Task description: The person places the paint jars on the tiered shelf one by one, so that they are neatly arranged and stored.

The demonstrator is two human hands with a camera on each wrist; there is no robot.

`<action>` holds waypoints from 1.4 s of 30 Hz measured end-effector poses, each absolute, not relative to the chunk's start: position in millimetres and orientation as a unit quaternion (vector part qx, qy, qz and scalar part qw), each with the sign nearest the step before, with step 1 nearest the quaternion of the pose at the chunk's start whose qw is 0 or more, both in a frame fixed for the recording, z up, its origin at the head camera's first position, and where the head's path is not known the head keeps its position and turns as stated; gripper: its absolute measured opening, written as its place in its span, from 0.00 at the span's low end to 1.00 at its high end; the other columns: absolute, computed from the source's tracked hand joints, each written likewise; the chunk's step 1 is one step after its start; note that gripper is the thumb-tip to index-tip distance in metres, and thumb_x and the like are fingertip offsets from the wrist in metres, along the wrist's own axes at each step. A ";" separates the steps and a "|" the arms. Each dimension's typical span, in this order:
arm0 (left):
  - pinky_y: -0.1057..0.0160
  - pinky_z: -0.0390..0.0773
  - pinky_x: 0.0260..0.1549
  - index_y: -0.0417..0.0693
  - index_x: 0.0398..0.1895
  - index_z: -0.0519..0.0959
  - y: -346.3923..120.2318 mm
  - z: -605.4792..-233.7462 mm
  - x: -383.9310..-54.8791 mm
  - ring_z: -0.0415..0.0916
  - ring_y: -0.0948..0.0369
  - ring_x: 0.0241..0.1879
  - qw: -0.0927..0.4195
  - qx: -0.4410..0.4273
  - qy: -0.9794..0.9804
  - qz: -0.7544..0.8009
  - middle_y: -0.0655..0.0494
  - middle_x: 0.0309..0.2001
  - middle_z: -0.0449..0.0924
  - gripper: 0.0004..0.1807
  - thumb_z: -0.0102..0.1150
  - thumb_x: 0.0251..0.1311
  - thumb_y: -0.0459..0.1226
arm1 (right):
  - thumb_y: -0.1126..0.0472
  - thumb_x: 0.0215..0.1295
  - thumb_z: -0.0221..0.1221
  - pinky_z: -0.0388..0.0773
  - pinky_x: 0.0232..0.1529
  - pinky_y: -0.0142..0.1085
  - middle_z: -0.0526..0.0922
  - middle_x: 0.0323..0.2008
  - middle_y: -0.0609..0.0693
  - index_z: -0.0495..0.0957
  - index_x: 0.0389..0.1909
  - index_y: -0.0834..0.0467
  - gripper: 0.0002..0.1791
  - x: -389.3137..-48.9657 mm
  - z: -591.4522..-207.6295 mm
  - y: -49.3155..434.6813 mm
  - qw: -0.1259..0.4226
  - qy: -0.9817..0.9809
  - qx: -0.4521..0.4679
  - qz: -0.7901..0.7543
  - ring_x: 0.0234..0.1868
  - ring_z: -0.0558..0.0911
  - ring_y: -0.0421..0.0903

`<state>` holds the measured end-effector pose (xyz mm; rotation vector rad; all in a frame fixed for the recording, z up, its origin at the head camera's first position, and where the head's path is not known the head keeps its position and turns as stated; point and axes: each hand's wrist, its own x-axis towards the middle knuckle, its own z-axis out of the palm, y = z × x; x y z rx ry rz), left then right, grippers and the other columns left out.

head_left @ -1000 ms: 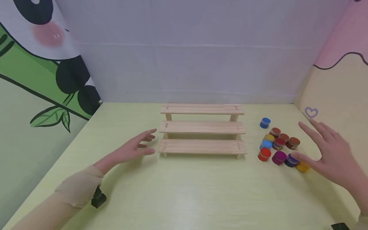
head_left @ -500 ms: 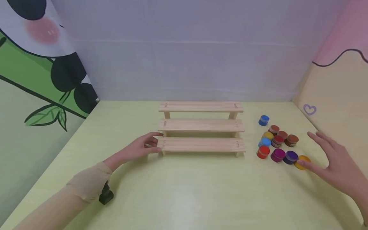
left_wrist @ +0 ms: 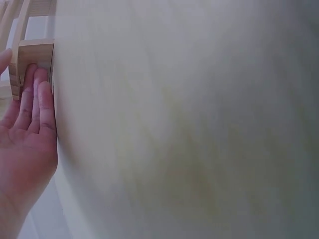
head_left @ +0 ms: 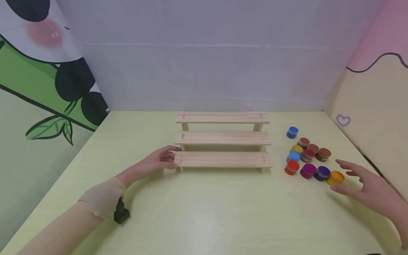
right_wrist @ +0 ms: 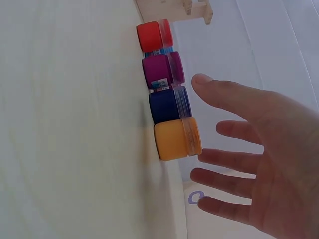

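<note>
A three-step wooden display rack (head_left: 223, 159) stands at the middle of the table. My left hand (head_left: 156, 160) grips the left end of its lowest board; in the left wrist view the fingers (left_wrist: 36, 99) reach under the board, with the thumb on its other side. To the right, several small paint jars with clear lids are grouped. My right hand (head_left: 371, 187) is beside the yellow-orange jar (head_left: 335, 178), its fingers spread and holding nothing. A dark blue jar (right_wrist: 170, 105), a purple jar (right_wrist: 162, 70) and a red jar (right_wrist: 154, 36) continue the front row.
Behind the front row are a light blue jar (head_left: 293, 157), a yellow jar (head_left: 297, 149) and several reddish-brown jars (head_left: 323, 154). One blue jar (head_left: 292, 132) stands apart farther back. A pale wall (head_left: 204, 78) closes the table's rear; printed panels flank it.
My left hand has moved right onto the rack's lowest board and taken hold of its end. My right hand has lowered beside the yellow-orange jar. The view has shifted slightly.
</note>
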<state>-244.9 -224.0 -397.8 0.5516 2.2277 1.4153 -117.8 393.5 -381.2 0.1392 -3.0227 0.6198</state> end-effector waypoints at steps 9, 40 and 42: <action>0.66 0.74 0.48 0.44 0.70 0.59 -226.9 -400.8 -248.1 0.76 0.64 0.42 0.235 0.203 0.784 0.538 0.58 0.41 0.77 0.35 0.64 0.62 0.36 | 0.50 0.59 0.69 0.81 0.36 0.28 0.70 0.63 0.31 0.63 0.71 0.57 0.42 -134.0 -394.4 417.4 -0.028 -0.965 0.082 0.248 0.45 0.77 0.24; 0.67 0.78 0.47 0.43 0.73 0.58 -231.1 -402.1 -242.6 0.78 0.67 0.45 0.242 0.191 0.757 0.576 0.63 0.43 0.82 0.33 0.57 0.66 0.32 | 0.64 0.66 0.63 0.76 0.39 0.21 0.80 0.43 0.29 0.74 0.56 0.60 0.19 -143.9 -396.9 425.6 -0.034 -0.938 0.121 0.323 0.43 0.76 0.22; 0.69 0.79 0.47 0.41 0.74 0.58 -228.0 -402.4 -239.0 0.78 0.68 0.45 0.230 0.184 0.764 0.575 0.63 0.44 0.82 0.34 0.58 0.66 0.32 | 0.63 0.66 0.63 0.77 0.38 0.22 0.80 0.42 0.27 0.74 0.56 0.60 0.19 -142.0 -397.2 426.8 -0.040 -0.941 0.112 0.316 0.42 0.75 0.21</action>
